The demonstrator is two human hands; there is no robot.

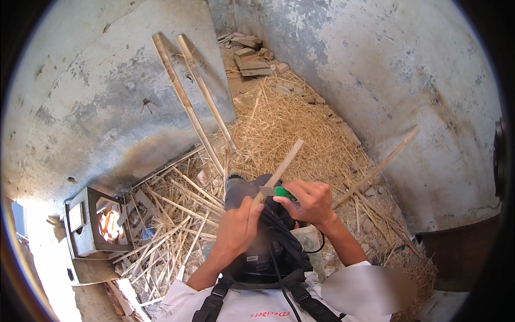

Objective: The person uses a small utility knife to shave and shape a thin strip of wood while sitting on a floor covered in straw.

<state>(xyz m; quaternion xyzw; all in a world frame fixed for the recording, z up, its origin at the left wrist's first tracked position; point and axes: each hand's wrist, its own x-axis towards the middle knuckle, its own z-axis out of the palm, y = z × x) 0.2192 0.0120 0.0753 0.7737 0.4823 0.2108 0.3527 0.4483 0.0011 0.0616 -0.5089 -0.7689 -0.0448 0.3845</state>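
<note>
A flat strip of pale wood or split bamboo [284,163] slants up and away over my lap. Its near end sits in my left hand [236,228], with the fingers closed around it. My right hand [311,201] grips the green handle [285,192] of a knife, fingers wrapped over it. The short grey blade [266,190] points left and meets the strip just beyond my left fingers. How deep the edge bites, if at all, cannot be made out.
Two long bamboo poles [188,102] lean against the left wall. Loose strips [182,220] and straw [289,115] cover the floor. A metal box [86,244] with bright orange contents stands at left. Another long strip [383,163] leans on the right wall; bricks [253,64] lie in the far corner.
</note>
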